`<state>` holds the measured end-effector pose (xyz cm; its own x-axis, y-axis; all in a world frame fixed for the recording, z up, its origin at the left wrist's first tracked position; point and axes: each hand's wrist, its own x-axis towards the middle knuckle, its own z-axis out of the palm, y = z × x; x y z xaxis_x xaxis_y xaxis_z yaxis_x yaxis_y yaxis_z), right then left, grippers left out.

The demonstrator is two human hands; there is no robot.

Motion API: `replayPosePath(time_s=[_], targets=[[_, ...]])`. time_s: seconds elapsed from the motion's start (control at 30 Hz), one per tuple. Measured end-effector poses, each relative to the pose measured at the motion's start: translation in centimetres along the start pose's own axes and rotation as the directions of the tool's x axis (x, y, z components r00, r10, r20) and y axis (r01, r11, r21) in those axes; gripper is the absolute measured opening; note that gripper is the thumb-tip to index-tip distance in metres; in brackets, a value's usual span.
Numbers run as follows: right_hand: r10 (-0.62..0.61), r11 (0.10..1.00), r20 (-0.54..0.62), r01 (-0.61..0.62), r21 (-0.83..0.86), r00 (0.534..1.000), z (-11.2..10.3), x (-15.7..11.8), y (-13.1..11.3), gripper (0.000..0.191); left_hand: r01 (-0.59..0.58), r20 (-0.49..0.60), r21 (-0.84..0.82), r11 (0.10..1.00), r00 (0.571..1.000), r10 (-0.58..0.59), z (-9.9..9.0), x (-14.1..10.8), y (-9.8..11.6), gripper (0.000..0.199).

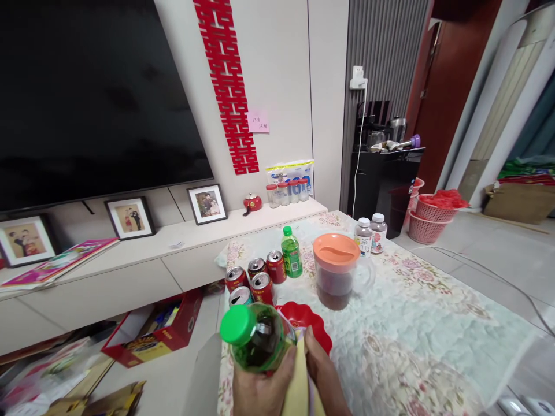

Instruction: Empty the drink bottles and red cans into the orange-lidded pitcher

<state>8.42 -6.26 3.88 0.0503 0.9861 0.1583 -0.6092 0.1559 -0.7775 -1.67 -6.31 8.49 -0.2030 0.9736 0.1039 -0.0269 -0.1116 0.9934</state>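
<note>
A large green bottle with a green cap (262, 336) is tilted toward the camera at the bottom centre, with my left hand (262, 390) wrapped round it. My right hand (325, 375) presses a yellow cloth (298, 384) near the bottle's side. Behind them a red scalloped dish (310, 320) is partly hidden by the bottle and hands. Several opened cans (262, 288) stand together beyond the bottle. Beside the cans is a small green bottle (292, 254). To its right stands a pitcher (335, 283) of dark liquid with an orange lid.
Two white-capped bottles (363, 237) stand past the pitcher on the flowered tablecloth (416, 312). Along the wall, a white cabinet (173, 248) holds framed photos (207, 204), lidded jars (284, 193) and a red pot (252, 202). A red box (160, 341) lies on the floor at left.
</note>
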Motion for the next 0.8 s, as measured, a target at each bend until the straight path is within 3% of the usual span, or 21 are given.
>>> replayPosePath(time_s=[0.2, 0.47, 0.6, 0.8], targets=[[0.124, 0.988, 0.049, -0.128, 0.087, 0.991, 0.3, -1.5, 1.6, 0.077, 0.018, 0.012, -0.090, 0.996, 1.000, -0.017, -0.2, 0.7, 0.4, 0.056], [0.186, 0.966, 0.042, -0.190, 0.173, 0.982, -0.8, -1.8, 1.6, 0.073, -0.003, -0.009, 0.038, 0.999, 1.000, 0.003, 0.2, 0.5, -1.2, 0.054], [0.208, 0.963, -0.001, -0.205, 0.176, 0.978, -1.5, -1.8, 1.7, 0.082, 0.024, -0.021, -0.013, 1.000, 0.999, -0.024, 0.9, 0.2, -1.0, 0.057], [0.198, 0.975, -0.110, -0.185, 0.119, 0.974, -2.7, -1.5, 2.4, 0.078, 0.105, -0.017, -0.094, 0.990, 0.994, -0.107, 1.8, -0.1, -0.3, 0.060]])
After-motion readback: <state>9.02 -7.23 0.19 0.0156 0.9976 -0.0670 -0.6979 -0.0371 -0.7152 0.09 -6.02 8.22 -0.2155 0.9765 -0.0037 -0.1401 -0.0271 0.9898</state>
